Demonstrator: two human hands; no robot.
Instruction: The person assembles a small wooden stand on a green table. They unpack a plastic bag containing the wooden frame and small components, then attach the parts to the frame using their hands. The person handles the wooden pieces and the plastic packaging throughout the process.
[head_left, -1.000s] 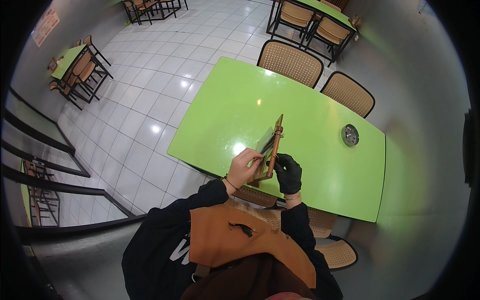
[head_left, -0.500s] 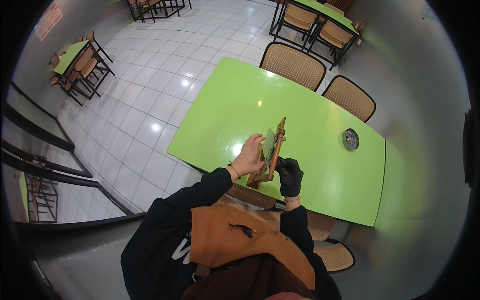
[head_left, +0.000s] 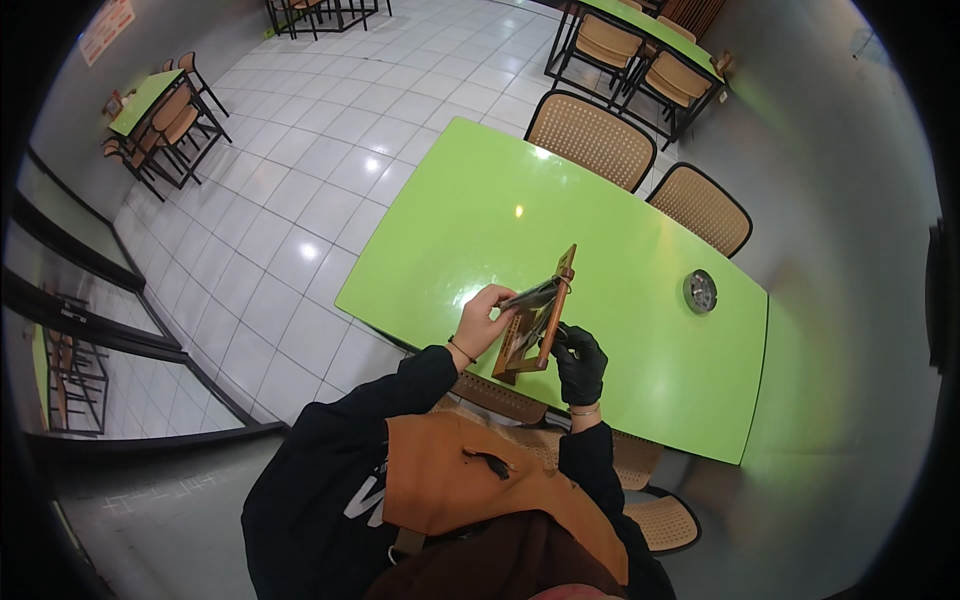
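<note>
A wooden tabletop stand (head_left: 553,328) with metal rings and bound, glossy pages stands at the near side of the green table (head_left: 430,225). My bare left hand (head_left: 481,325) pinches the outer edge of a dark page (head_left: 532,296), which is lifted out to the left from the rings. On the other side of the stand, my right hand (head_left: 581,368) wears a black glove. Its fingers are closed at the stand's right-hand wooden bar; the fingertips are partly hidden behind it. What the pages show cannot be made out.
A round ashtray (head_left: 700,291) sits at the table's right. Two woven-back chairs (head_left: 592,138) are along the far side, with more chairs (head_left: 500,396) tucked under the near edge. Other green tables (head_left: 148,100) with chairs stand farther off on white tiles. A grey wall (head_left: 850,350) borders the right.
My left hand has drawn back slightly to the left, and the page has swung outward with it. My right hand has shifted slightly lower beside the stand.
</note>
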